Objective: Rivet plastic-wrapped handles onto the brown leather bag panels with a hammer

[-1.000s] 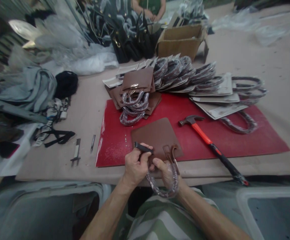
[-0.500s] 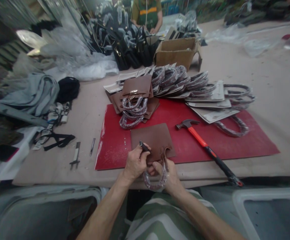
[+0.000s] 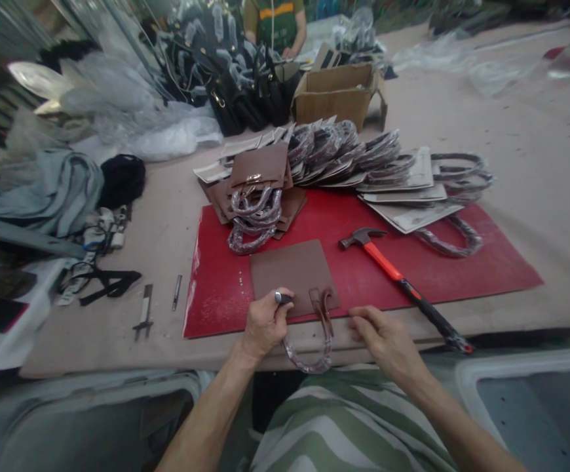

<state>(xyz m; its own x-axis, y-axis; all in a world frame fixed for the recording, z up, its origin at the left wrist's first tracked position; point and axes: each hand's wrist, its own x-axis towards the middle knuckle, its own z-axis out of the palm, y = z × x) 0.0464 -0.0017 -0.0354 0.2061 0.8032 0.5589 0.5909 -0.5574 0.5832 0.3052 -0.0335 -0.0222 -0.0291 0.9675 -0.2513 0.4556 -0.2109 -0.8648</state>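
A flat brown leather panel [image 3: 287, 269] lies on the red mat near the table's front edge. Its plastic-wrapped handle [image 3: 307, 364] hangs toward me, one end on the panel and the other end's tab curled up loose. My left hand [image 3: 264, 321] is closed around a short, dark metal punch [image 3: 283, 297] with a shiny end, over the panel's lower left part. To the right of the handle, my right hand [image 3: 386, 337] is apart from the panel, fingers loosely extended and nothing visible in them. A claw hammer [image 3: 393, 272] with an orange and black grip lies right of the panel.
Finished-looking brown panels with handles [image 3: 258, 167] are stacked behind on the red mat [image 3: 491, 262], beside a row of wrapped handles [image 3: 339, 144]. A cardboard box [image 3: 331, 98], black bags [image 3: 246, 98] and a co-worker [image 3: 280, 29] are farther back. A caliper-like tool [image 3: 144, 313] lies left.
My right hand has let go of the handle and moved right, away from the panel. My left hand stays over the panel; the punch has tilted, showing its shiny end.
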